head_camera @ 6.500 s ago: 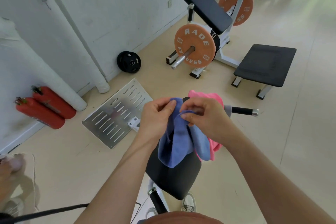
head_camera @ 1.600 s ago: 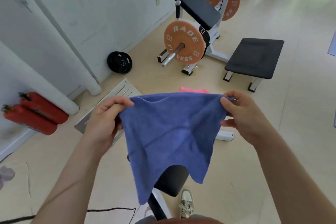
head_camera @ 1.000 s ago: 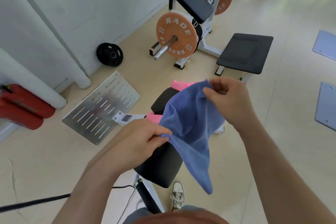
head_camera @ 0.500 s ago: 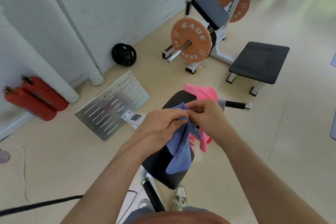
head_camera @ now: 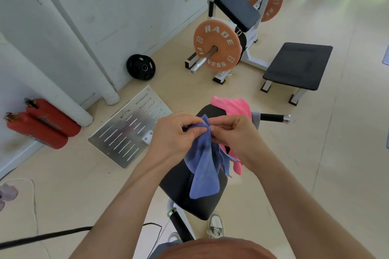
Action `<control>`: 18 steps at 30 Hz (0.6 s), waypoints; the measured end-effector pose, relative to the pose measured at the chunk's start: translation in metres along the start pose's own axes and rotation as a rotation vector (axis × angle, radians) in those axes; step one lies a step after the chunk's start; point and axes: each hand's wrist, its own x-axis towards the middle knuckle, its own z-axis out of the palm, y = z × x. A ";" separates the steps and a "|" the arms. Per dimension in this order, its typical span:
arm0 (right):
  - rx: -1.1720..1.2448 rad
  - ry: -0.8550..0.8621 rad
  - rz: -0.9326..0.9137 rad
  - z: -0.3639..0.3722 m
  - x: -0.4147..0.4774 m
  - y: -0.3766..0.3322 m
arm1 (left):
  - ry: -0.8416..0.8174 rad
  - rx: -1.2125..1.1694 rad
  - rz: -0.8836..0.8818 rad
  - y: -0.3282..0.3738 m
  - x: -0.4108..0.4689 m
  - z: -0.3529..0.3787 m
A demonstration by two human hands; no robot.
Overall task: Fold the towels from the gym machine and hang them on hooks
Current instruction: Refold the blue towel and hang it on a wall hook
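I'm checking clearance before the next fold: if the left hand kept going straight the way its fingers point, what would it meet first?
The left hand points right, toward the right hand, which pinches the same bunched blue microfibre towel. It would probably meet those right-hand fingers almost at once; the gap is hard to judge.

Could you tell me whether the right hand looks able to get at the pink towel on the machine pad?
Probably yes: the right hand is just above the pink towel, but it is busy pinching the blue towel.
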 end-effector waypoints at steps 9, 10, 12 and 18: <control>-0.121 -0.025 -0.062 -0.004 -0.003 -0.006 | 0.039 -0.019 -0.089 0.014 0.004 -0.003; -0.118 -0.044 -0.071 -0.003 -0.004 -0.008 | 0.050 -0.032 -0.100 0.016 0.004 -0.002; -0.128 -0.052 -0.101 -0.002 -0.006 -0.012 | 0.042 -0.087 -0.129 0.018 0.006 -0.003; -0.359 0.037 -0.243 -0.029 0.004 -0.037 | -0.545 0.454 -0.066 0.008 -0.001 -0.019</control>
